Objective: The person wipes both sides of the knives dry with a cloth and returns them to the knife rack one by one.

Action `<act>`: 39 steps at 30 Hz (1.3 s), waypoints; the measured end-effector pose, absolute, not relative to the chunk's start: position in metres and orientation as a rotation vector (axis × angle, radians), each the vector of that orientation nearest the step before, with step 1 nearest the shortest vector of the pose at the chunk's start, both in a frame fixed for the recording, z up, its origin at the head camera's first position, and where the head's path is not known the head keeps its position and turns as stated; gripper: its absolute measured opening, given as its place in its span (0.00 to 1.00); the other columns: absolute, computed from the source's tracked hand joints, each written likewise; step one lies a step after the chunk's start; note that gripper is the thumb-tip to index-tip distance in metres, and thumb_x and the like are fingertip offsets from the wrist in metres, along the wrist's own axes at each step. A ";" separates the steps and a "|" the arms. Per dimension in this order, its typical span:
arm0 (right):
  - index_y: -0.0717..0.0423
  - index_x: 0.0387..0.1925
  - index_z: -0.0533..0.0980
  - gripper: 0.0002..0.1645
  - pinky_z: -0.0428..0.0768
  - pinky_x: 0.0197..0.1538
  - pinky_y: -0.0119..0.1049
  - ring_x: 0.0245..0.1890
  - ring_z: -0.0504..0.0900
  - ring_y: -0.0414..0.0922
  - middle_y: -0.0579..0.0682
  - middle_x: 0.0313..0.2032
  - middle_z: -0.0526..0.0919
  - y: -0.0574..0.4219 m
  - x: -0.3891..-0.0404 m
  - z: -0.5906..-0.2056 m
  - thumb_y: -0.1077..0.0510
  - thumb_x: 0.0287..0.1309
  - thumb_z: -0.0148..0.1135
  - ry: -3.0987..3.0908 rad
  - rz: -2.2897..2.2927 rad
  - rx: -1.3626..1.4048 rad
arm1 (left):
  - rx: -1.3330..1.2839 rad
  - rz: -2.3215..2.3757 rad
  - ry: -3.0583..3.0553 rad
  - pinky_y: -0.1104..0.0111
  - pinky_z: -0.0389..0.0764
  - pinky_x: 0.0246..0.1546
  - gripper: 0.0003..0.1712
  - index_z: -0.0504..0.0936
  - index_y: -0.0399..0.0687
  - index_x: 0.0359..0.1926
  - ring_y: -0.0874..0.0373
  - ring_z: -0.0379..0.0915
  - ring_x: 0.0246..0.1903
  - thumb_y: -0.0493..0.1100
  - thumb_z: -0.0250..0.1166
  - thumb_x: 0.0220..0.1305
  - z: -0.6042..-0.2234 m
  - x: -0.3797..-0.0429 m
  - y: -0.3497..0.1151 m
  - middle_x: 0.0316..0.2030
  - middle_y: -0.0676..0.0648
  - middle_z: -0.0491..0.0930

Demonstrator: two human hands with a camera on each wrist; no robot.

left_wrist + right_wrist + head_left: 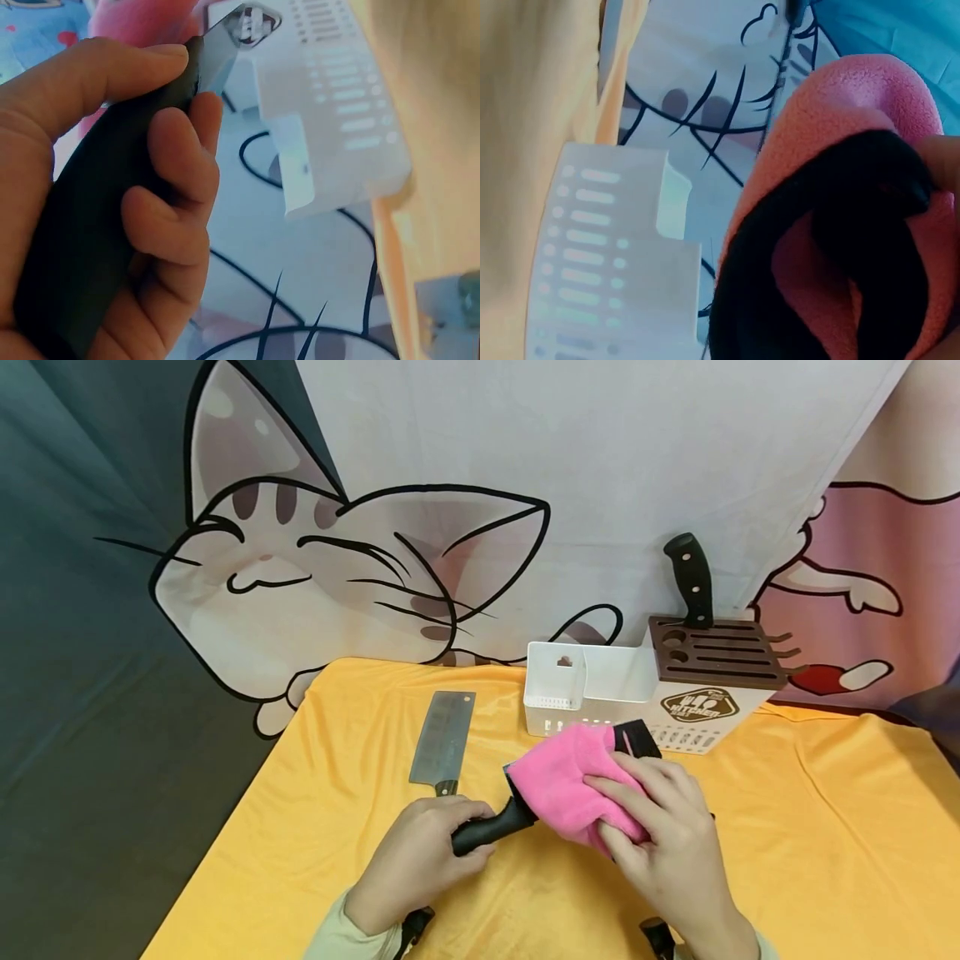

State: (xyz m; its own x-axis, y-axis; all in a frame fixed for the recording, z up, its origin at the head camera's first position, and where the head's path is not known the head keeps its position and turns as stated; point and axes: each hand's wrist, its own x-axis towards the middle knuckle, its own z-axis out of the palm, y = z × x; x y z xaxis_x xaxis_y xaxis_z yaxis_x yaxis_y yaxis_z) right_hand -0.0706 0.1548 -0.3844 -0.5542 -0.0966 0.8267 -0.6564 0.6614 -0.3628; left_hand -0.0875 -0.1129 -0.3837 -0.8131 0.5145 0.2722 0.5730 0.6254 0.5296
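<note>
My left hand [429, 852] grips the black handle [487, 831] of a kitchen knife, its fingers curled round it in the left wrist view. A strip of the shiny blade [219, 56] shows beyond the thumb there. In my right hand [667, 827] is a pink cloth [573, 781] with a black border, folded over the blade and covering most of it in the head view. The right wrist view shows the cloth's fuzzy pink side and its black edging [817, 176] bunched by the fingers. Left of the cloth, a cleaver [442, 739] lies flat on the table.
Behind the hands stands a white knife holder [693, 739] with a brown slotted top and an open side compartment. A black-handled knife [692, 581] stands upright in it. A yellow cloth [817, 827] covers the table, and a cat-print curtain [450, 435] hangs behind.
</note>
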 end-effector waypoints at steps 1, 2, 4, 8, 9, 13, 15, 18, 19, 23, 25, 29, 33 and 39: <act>0.55 0.37 0.88 0.16 0.64 0.61 0.32 0.44 0.77 0.56 0.58 0.48 0.86 0.154 -0.070 -0.384 0.52 0.59 0.58 -2.048 0.852 0.598 | -0.940 -0.945 -2.748 0.72 0.76 0.35 0.12 0.87 0.51 0.38 0.70 0.74 0.31 0.40 0.78 0.51 -0.385 -0.087 -0.111 0.33 0.59 0.83; 0.55 0.37 0.88 0.16 0.64 0.61 0.33 0.45 0.77 0.56 0.58 0.47 0.86 0.153 -0.070 -0.384 0.52 0.59 0.58 -2.050 0.851 0.615 | -0.956 -0.948 -2.748 0.72 0.76 0.34 0.12 0.86 0.50 0.38 0.70 0.74 0.31 0.40 0.78 0.52 -0.387 -0.087 -0.108 0.33 0.59 0.83; 0.54 0.38 0.87 0.16 0.64 0.61 0.33 0.45 0.77 0.55 0.57 0.47 0.86 0.151 -0.070 -0.386 0.52 0.60 0.57 -2.058 0.854 0.653 | -0.990 -0.949 -2.736 0.73 0.76 0.34 0.11 0.86 0.50 0.38 0.70 0.74 0.31 0.41 0.77 0.53 -0.390 -0.087 -0.104 0.33 0.58 0.83; 0.52 0.40 0.87 0.16 0.64 0.62 0.33 0.46 0.77 0.54 0.55 0.48 0.85 0.148 -0.071 -0.390 0.56 0.56 0.56 -2.081 0.860 0.724 | -1.029 -0.956 -2.677 0.76 0.73 0.31 0.10 0.86 0.51 0.35 0.71 0.72 0.28 0.43 0.78 0.53 -0.397 -0.087 -0.097 0.30 0.58 0.82; 0.52 0.40 0.87 0.17 0.64 0.62 0.33 0.46 0.77 0.53 0.55 0.48 0.85 0.147 -0.071 -0.391 0.57 0.55 0.56 -2.091 0.857 0.736 | -1.030 -0.953 -2.656 0.77 0.72 0.30 0.10 0.85 0.51 0.33 0.71 0.71 0.27 0.44 0.78 0.52 -0.398 -0.087 -0.096 0.28 0.58 0.81; 0.49 0.43 0.86 0.18 0.64 0.61 0.35 0.48 0.76 0.52 0.53 0.52 0.84 0.148 -0.071 -0.394 0.59 0.51 0.58 -2.161 0.844 0.764 | -1.033 -0.938 -2.583 0.79 0.68 0.26 0.12 0.82 0.52 0.28 0.71 0.67 0.23 0.45 0.80 0.50 -0.402 -0.087 -0.093 0.24 0.58 0.77; 0.48 0.44 0.86 0.19 0.64 0.59 0.36 0.49 0.76 0.51 0.52 0.53 0.84 0.149 -0.070 -0.395 0.60 0.50 0.59 -2.209 0.837 0.758 | -1.040 -0.927 -2.560 0.80 0.66 0.25 0.13 0.81 0.53 0.27 0.71 0.66 0.23 0.44 0.80 0.49 -0.403 -0.087 -0.092 0.23 0.59 0.76; 0.47 0.44 0.86 0.19 0.66 0.58 0.40 0.49 0.76 0.50 0.52 0.54 0.83 0.151 -0.070 -0.397 0.59 0.51 0.60 -2.276 0.829 0.737 | -1.065 -0.889 -2.529 0.79 0.68 0.25 0.12 0.81 0.52 0.28 0.71 0.67 0.23 0.42 0.79 0.48 -0.403 -0.087 -0.092 0.23 0.59 0.77; 0.47 0.44 0.86 0.18 0.66 0.57 0.41 0.50 0.76 0.50 0.52 0.54 0.83 0.151 -0.071 -0.397 0.59 0.51 0.60 -2.293 0.826 0.730 | -1.073 -0.873 -2.521 0.79 0.68 0.25 0.12 0.82 0.52 0.28 0.71 0.67 0.23 0.42 0.79 0.48 -0.403 -0.087 -0.092 0.23 0.59 0.76; 0.48 0.43 0.86 0.17 0.67 0.57 0.44 0.50 0.76 0.51 0.52 0.54 0.83 0.153 -0.072 -0.400 0.59 0.51 0.61 -2.343 0.807 0.711 | -1.093 -0.807 -2.499 0.78 0.69 0.25 0.11 0.82 0.52 0.28 0.71 0.67 0.22 0.41 0.78 0.47 -0.404 -0.087 -0.091 0.22 0.60 0.76; 0.48 0.43 0.86 0.17 0.67 0.56 0.44 0.50 0.76 0.51 0.53 0.54 0.83 0.154 -0.073 -0.401 0.59 0.51 0.60 -2.351 0.805 0.703 | -1.094 -0.797 -2.495 0.79 0.69 0.24 0.10 0.82 0.53 0.29 0.72 0.66 0.22 0.41 0.77 0.47 -0.404 -0.087 -0.091 0.22 0.60 0.76; 0.49 0.43 0.86 0.17 0.67 0.56 0.45 0.50 0.76 0.52 0.53 0.54 0.83 0.156 -0.076 -0.404 0.59 0.51 0.61 -2.354 0.810 0.688 | -1.097 -0.789 -2.489 0.79 0.69 0.24 0.10 0.83 0.53 0.30 0.72 0.67 0.22 0.40 0.77 0.47 -0.404 -0.087 -0.091 0.23 0.61 0.77; 0.50 0.44 0.86 0.16 0.66 0.56 0.46 0.51 0.75 0.53 0.53 0.54 0.83 0.158 -0.077 -0.406 0.57 0.52 0.63 -2.363 0.804 0.667 | -1.105 -0.793 -2.488 0.81 0.68 0.24 0.10 0.84 0.52 0.31 0.73 0.68 0.22 0.40 0.77 0.48 -0.404 -0.087 -0.092 0.24 0.60 0.78; 0.52 0.44 0.86 0.15 0.67 0.55 0.48 0.50 0.76 0.54 0.56 0.53 0.83 0.164 -0.080 -0.407 0.56 0.54 0.62 -2.356 0.799 0.605 | -1.091 -0.823 -2.490 0.81 0.71 0.26 0.10 0.86 0.49 0.33 0.72 0.73 0.25 0.40 0.78 0.48 -0.404 -0.087 -0.092 0.28 0.58 0.83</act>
State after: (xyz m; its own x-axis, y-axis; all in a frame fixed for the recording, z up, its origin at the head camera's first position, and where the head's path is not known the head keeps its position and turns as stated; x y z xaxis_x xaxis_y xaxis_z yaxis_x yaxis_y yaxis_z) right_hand -0.0800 0.1639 -0.4071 -0.7332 -0.2274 0.6408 -0.5705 0.7186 -0.3978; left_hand -0.0866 -0.0922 -0.4041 -0.6666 0.5721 0.4779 0.7442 0.5476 0.3825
